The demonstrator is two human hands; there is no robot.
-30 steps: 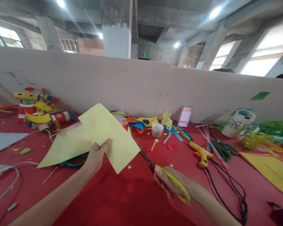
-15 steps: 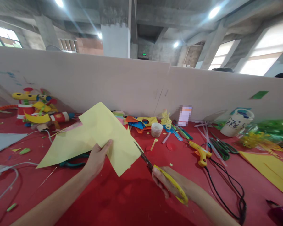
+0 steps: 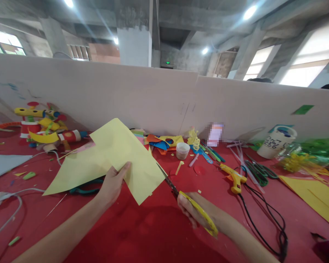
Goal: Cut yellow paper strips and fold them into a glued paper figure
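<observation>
A large sheet of pale yellow paper [image 3: 109, 153] with an angular outline is pinched in my left hand [image 3: 113, 186], its thumb lying on top. My right hand [image 3: 194, 206] is closed round the yellow handles of a pair of scissors [image 3: 200, 210]. The dark blades point up and left and meet the paper's right edge; how far they are parted I cannot make out. Under the paper, on the left, part of a dark teal-handled tool [image 3: 84, 189] shows; the rest of it is hidden.
A yellow glue gun [image 3: 234, 177] with a black cord lies on the red table [image 3: 142, 237] at right, near green-handled scissors [image 3: 259, 171] and a white tub [image 3: 275, 142]. A small cup [image 3: 182, 150] stands behind the paper. Paper-cup figures [image 3: 30, 128] are at left; yellow sheets [image 3: 312, 197] lie far right.
Almost nothing differs. The paper and both hands keep nearly the same place, with the scissor blades still at the paper's right edge.
</observation>
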